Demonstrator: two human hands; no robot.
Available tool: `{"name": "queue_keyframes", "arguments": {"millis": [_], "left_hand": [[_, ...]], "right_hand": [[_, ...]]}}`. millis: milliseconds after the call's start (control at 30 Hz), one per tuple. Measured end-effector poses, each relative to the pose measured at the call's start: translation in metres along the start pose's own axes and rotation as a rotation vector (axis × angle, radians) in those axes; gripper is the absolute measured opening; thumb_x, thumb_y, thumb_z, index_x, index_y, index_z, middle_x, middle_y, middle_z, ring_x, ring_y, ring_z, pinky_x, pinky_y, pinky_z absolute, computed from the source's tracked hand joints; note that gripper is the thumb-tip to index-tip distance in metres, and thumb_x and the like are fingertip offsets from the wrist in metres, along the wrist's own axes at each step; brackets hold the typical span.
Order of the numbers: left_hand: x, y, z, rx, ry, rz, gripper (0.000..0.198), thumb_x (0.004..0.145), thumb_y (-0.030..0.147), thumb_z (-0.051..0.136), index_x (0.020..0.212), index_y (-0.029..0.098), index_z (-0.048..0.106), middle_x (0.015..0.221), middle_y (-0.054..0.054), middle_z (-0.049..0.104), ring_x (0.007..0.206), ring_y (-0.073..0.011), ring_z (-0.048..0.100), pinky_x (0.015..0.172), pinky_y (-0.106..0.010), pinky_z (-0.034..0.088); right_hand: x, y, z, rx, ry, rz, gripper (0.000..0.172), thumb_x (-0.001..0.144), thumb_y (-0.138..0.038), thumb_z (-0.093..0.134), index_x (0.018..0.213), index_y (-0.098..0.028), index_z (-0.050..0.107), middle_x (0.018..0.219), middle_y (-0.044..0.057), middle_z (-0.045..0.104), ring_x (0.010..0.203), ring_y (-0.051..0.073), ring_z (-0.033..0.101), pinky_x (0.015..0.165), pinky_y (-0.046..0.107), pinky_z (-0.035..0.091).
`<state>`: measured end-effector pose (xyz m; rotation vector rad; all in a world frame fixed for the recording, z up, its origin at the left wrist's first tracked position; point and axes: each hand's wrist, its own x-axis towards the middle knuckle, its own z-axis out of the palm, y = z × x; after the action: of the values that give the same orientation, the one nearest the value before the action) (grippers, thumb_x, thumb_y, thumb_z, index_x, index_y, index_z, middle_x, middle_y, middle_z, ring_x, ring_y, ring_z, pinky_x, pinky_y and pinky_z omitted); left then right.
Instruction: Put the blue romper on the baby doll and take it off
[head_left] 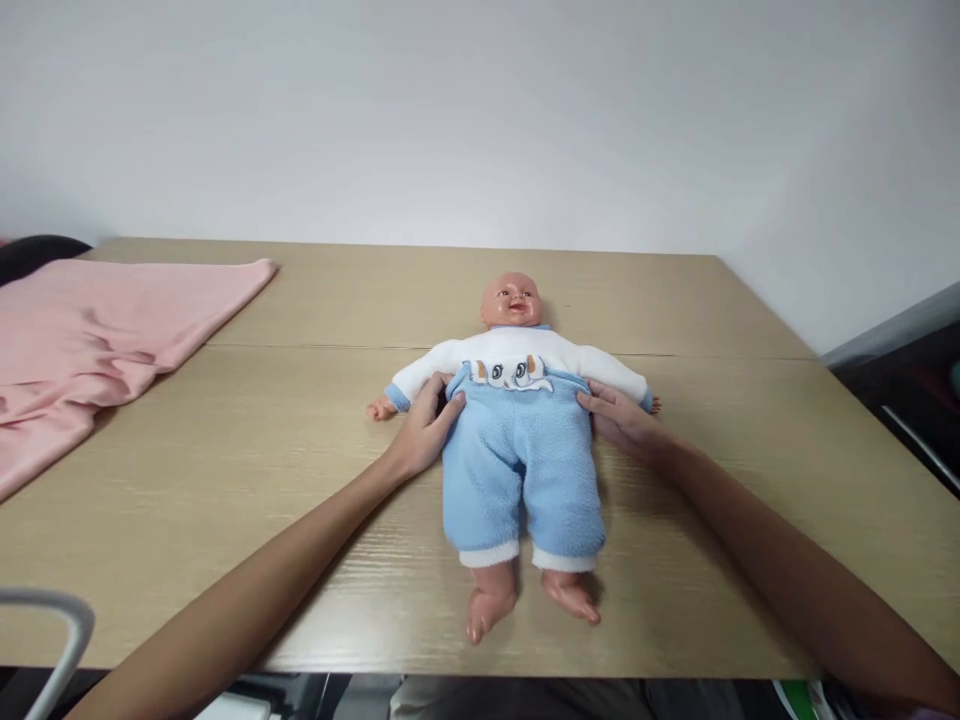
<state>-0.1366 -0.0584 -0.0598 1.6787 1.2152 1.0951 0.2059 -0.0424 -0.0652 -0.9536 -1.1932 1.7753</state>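
Broadly, a pale wall [450,120] fills the background, and below it spreads a wooden table [712,560] with a seam running across its top. A pink cloth [142,320] lies rumpled over the table's left side, well apart from the doll [517,430]. The doll rests on its back near the middle of the table, head toward the wall, feet toward the person, arms spread out. It wears blue trousers [484,480] and a white shirt [559,347] with blue cuffs. The left hand [430,428] is closed on one side of the trousers' waist, thumb on the front, the other fingers mostly hidden at the doll's side. The right hand [621,418] pinches the opposite side of the waist likewise, thumb over the edge; how firmly either squeezes, I cannot tell. Between them, a cartoon face [510,373] decorates the doll's front, just above the trouser fabric.
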Motion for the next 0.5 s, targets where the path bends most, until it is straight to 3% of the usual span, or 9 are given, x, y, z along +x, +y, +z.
{"name": "queue_keyframes", "arguments": {"millis": [167,267,367,500], "left_hand": [[-0.003,-0.001,-0.014,0.312,-0.095,0.078,0.029,0.105,0.051,0.051,0.106,0.022,0.058,0.106,-0.009,0.063,0.103,-0.0322,0.057,0.098,-0.048,0.046],[0.002,-0.003,-0.027,0.329,-0.243,0.118,0.036,0.104,0.049,0.053,0.123,0.02,0.063,0.121,-0.014,0.069,0.117,-0.0373,0.062,0.108,-0.052,0.047],[0.007,-0.006,-0.042,0.254,-0.388,0.138,0.046,0.1,0.045,0.068,0.139,0.021,0.066,0.146,-0.016,0.068,0.139,-0.0412,0.06,0.122,-0.053,0.044],[0.007,-0.01,-0.049,0.1,-0.392,0.096,0.051,0.089,0.038,0.086,0.137,0.025,0.075,0.156,-0.014,0.068,0.151,-0.0424,0.056,0.131,-0.053,0.039]], "right_hand": [[-0.007,-0.011,-0.018,-0.182,-0.025,-0.007,0.025,0.088,-0.035,0.089,0.109,-0.027,0.081,0.102,-0.001,0.082,0.102,0.023,0.075,0.098,0.035,0.06],[-0.013,-0.018,-0.019,-0.33,-0.079,-0.031,0.03,0.084,-0.025,0.09,0.113,-0.025,0.082,0.107,0.0,0.081,0.107,0.023,0.076,0.099,0.034,0.06],[-0.019,-0.024,-0.012,-0.424,-0.132,-0.045,0.043,0.082,-0.025,0.092,0.124,-0.024,0.081,0.123,0.006,0.082,0.119,0.029,0.077,0.106,0.04,0.062],[-0.02,-0.021,-0.006,-0.447,-0.158,-0.095,0.041,0.078,-0.024,0.096,0.117,-0.025,0.083,0.125,0.007,0.083,0.136,0.033,0.071,0.119,0.044,0.056]]}}
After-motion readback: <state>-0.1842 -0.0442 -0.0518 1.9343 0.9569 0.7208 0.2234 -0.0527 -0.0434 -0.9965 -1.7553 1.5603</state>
